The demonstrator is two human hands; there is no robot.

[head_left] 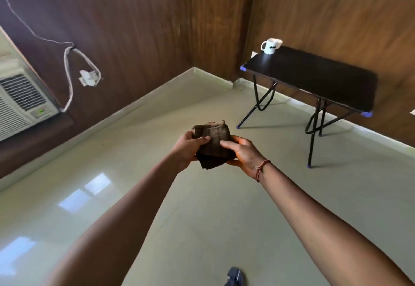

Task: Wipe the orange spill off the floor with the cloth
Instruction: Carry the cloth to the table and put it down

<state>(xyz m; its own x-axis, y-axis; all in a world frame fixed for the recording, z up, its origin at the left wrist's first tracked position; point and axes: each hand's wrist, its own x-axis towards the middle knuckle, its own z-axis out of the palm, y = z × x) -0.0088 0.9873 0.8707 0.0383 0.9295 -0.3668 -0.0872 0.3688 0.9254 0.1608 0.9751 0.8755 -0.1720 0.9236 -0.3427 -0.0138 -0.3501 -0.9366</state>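
A dark brown folded cloth (214,142) is held in front of me at mid-frame, above the floor. My left hand (187,151) grips its left side with the thumb on top. My right hand (243,154), with a red thread around the wrist, grips its right side. Both arms stretch forward. The pale glossy floor (224,207) shows no orange spill anywhere in view.
A black folding table (314,76) with blue corner caps stands at the right by the wooden wall, with a white mug (271,45) on its far corner. A window air conditioner (20,101) and a hanging cable (69,70) are on the left wall. My foot (234,276) shows at the bottom.
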